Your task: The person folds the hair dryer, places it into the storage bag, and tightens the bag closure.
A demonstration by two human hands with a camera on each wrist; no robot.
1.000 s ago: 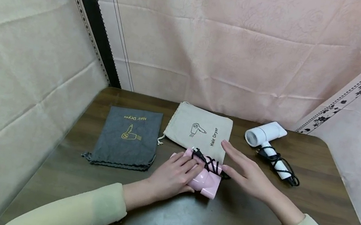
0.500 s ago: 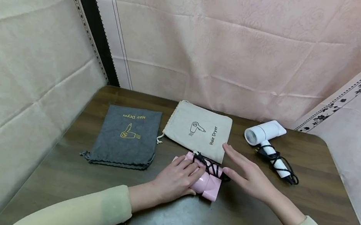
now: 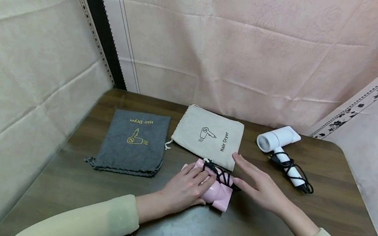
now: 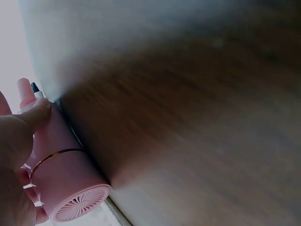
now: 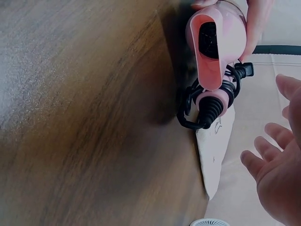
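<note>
From the head view, the pink hair dryer [image 3: 215, 195] lies on the tabletop [image 3: 172, 229], in front of a pale bag [image 3: 213, 136]. Its long body slants from far left to near right, and its nozzle [image 3: 221, 201] points right and a bit near. The left hand [image 3: 186, 185] holds the left part. The right hand [image 3: 265, 184] has straight fingers, with thumb and pointer spread wide. Its thumb is just beside the handle's end; I can't tell if they touch. A grey bag [image 3: 137, 143] lies to the left, and a white hair dryer [image 3: 277, 141] far right. A second ago the pink one was a little farther and more to the left, covering more of the pale bag. In the left wrist view, the left thumb presses the body, and a round grille [image 4: 81, 203] shows. In the right wrist view, the nozzle's open mouth shows, and black cord [image 5: 228, 87] wraps the handle.
</note>
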